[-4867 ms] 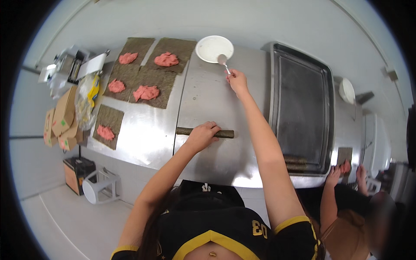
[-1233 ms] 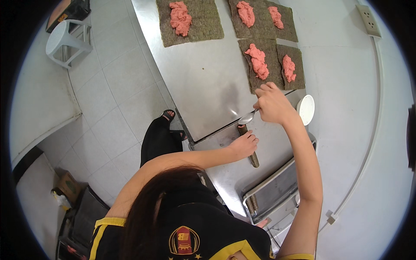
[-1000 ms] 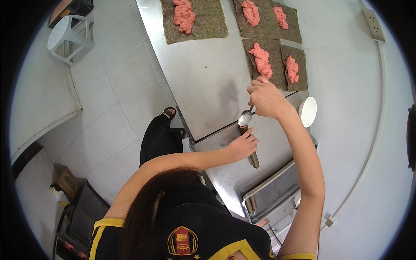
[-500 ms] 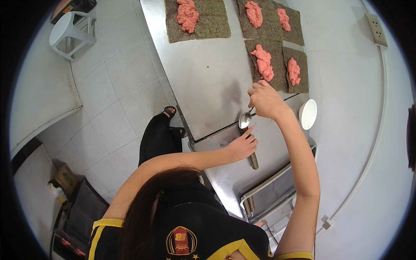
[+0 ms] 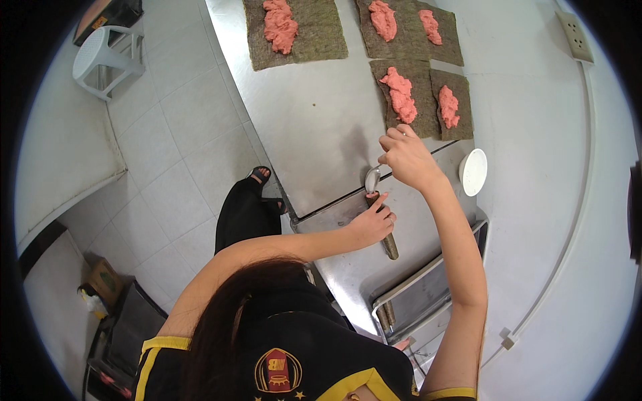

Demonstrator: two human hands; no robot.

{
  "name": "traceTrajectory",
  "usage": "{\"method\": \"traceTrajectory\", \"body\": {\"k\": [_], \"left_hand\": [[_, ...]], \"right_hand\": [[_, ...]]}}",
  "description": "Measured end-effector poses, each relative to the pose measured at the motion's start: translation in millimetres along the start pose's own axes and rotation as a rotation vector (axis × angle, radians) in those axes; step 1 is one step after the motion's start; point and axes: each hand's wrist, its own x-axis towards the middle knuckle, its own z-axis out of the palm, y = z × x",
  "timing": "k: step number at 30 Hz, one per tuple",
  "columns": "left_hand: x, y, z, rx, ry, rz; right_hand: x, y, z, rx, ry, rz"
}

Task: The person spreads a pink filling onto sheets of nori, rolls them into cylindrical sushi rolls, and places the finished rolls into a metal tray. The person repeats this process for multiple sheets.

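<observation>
A thin dark green seaweed roll (image 5: 390, 248) lies on the metal table, with my left hand (image 5: 374, 223) closed around its upper part. A little pink paste shows at the roll's far end. My right hand (image 5: 409, 159) grips a metal spoon (image 5: 372, 178), its bowl close to that end; whether they touch I cannot tell. Just beyond my right hand is a seaweed sheet (image 5: 423, 113) topped with pink paste (image 5: 401, 95). Beside it on the right lies a smaller sheet with its own paste (image 5: 449, 107).
More paste-topped seaweed sheets (image 5: 314, 40) lie at the table's far side. A white bowl (image 5: 473, 172) stands at the right, by the wall. A metal tray (image 5: 418, 294) holding finished-looking rolls (image 5: 386, 315) sits near my right arm. A white stool (image 5: 107, 59) stands far left.
The spoon has drawn slightly away from the roll's far end, uncovering the pink paste there. My left hand keeps its place on the roll. The whole view has shifted slightly.
</observation>
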Motion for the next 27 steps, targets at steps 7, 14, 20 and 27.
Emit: {"method": "traceTrajectory", "body": {"k": [7,14,20,27], "left_hand": [[8.7,-2.1,-39.7,0.153,-0.008,0.002],[-4.0,-7.0,-46.1,0.125,-0.023,0.116],[-17.8,-15.7,-68.7,0.093,-0.096,0.207],[-21.0,-14.9,-67.7,0.102,-0.138,0.237]], "right_hand": [[-31.7,3.6,-3.0,0.067,0.164,0.178],[-91.8,16.1,41.7,1.182,0.236,0.693],[-111.3,-6.5,80.9,1.615,0.412,0.754],[-117.0,-12.6,47.5,1.301,0.305,0.687]]}}
